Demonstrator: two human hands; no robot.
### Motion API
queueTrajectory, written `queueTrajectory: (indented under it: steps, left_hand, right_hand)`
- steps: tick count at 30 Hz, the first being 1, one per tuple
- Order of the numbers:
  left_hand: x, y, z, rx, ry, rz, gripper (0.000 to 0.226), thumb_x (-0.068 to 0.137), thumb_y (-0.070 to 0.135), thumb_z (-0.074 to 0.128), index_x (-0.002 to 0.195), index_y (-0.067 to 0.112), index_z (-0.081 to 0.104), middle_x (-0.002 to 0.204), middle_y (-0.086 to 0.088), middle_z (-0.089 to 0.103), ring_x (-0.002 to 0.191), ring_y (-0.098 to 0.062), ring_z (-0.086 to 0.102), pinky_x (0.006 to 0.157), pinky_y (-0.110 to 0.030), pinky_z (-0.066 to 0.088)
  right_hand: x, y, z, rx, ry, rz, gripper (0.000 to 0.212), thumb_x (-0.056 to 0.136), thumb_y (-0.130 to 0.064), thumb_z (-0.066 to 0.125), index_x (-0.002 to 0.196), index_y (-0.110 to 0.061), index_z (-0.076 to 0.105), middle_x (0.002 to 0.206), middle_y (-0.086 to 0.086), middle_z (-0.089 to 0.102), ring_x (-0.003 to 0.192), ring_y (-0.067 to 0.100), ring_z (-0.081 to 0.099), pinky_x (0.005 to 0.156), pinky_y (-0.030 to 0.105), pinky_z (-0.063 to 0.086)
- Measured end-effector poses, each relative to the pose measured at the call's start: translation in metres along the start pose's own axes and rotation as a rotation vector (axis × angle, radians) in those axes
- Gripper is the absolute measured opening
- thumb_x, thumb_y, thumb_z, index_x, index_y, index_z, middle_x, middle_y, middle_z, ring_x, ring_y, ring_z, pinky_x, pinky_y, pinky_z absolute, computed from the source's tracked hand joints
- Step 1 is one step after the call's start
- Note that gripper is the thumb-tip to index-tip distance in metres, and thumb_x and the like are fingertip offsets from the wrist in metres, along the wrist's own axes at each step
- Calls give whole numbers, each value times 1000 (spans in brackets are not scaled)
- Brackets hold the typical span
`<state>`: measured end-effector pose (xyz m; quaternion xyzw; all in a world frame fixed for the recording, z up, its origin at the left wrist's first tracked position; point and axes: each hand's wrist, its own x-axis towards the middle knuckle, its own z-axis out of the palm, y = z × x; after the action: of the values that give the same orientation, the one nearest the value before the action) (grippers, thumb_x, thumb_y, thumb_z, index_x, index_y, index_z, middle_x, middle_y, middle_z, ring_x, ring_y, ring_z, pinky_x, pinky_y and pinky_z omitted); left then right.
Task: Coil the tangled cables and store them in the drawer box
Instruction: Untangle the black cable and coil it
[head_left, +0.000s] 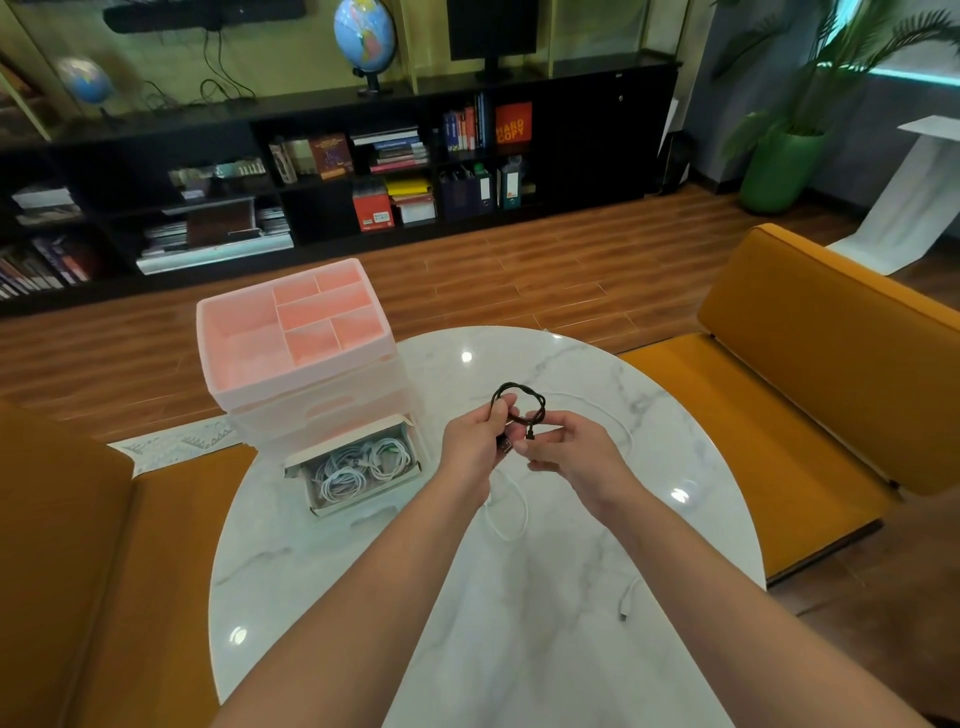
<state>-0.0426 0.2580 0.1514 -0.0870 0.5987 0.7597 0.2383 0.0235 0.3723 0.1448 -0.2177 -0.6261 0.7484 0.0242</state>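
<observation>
A black cable (535, 402) is wound into a small loop above the middle of the round marble table (519, 623). My left hand (475, 439) grips the loop's left side, its USB plug sticking out below the fingers. My right hand (563, 447) pinches the cable's other end at the loop's lower right. A loose white cable (511, 512) lies on the table under my hands and runs to a plug near the right edge. The pink drawer box (296, 338) stands at the table's far left, its bottom drawer (311, 496) pulled out and holding several coiled white cables (363, 465).
Orange sofas flank the table, one on the left (104, 571) and one on the right (831, 389). A patterned paper (176, 444) lies left of the box. A black bookshelf (363, 171) lines the far wall, with a green potted plant (779, 166) at the right.
</observation>
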Motion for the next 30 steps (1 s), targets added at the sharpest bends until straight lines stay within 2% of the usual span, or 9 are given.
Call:
queueTrajectory:
  steps: [5, 9, 12, 16, 17, 21, 26, 28, 30]
  left_hand:
    - [1, 9, 1, 14, 39, -1, 16, 96, 13, 59, 87, 14, 73, 86, -3, 68, 81, -18, 68, 76, -23, 57]
    - [-1, 13, 3, 107, 31, 20, 15, 96, 16, 61, 96, 13, 75, 91, -5, 69, 76, -15, 66, 78, -25, 59]
    - [-3, 13, 5, 199, 8, 40, 17, 97, 20, 59, 103, 16, 74, 98, -6, 69, 77, -13, 66, 93, -36, 55]
    - [-4, 15, 3, 350, -45, 8, 18, 97, 32, 57, 104, 30, 74, 113, 2, 64, 104, -15, 54, 104, -32, 43]
    - [-4, 15, 2, 336, -64, -16, 18, 96, 32, 58, 105, 30, 74, 113, 4, 63, 107, -14, 52, 101, -28, 42]
    - [-1, 17, -3, 145, -173, -117, 20, 97, 22, 60, 108, 16, 75, 92, 3, 61, 85, -10, 50, 74, -15, 48]
    - [0, 20, -8, 6, -228, -164, 23, 89, 15, 69, 110, 4, 73, 97, -2, 71, 81, -8, 67, 78, -17, 56]
    - [0, 20, -9, -22, -239, -148, 21, 88, 11, 70, 108, 3, 72, 95, -2, 74, 81, -8, 71, 79, -17, 57]
    - [1, 21, -10, -51, -249, -132, 24, 88, 6, 68, 111, 1, 69, 103, -5, 73, 88, -11, 71, 78, -17, 57]
  right_hand:
    - [-4, 3, -4, -121, -27, -13, 48, 72, -1, 82, 113, -22, 67, 78, 8, 59, 76, 18, 65, 70, 26, 54]
    - [-5, 2, -7, -151, 13, -37, 42, 78, -9, 79, 112, -31, 67, 84, 4, 59, 79, 17, 61, 71, 28, 52]
    - [-6, 1, -6, -44, -7, -14, 26, 84, -15, 74, 109, -23, 69, 83, 0, 60, 72, 15, 56, 69, 29, 49]
    - [-2, -2, -10, 81, 67, 1, 17, 87, -15, 71, 103, -8, 72, 83, 2, 66, 70, 16, 59, 73, 28, 54]
    - [0, -2, -11, 80, 98, -8, 16, 87, -14, 72, 100, -7, 74, 82, 2, 67, 71, 17, 60, 77, 30, 55]
    - [2, -2, -11, 7, 178, -53, 11, 87, -9, 70, 96, -8, 75, 84, 4, 71, 70, 15, 66, 82, 28, 57]
    - [0, 0, -10, -131, 170, -106, 16, 89, -4, 66, 99, -12, 76, 80, 6, 70, 69, 14, 64, 74, 20, 58]
    - [-1, 0, -7, -122, 136, -103, 18, 88, -4, 67, 102, -11, 76, 79, 7, 69, 68, 13, 65, 75, 22, 59]
    - [-2, -3, -6, -86, 92, -93, 17, 88, -4, 67, 102, -11, 76, 78, 7, 68, 68, 14, 64, 77, 25, 59]
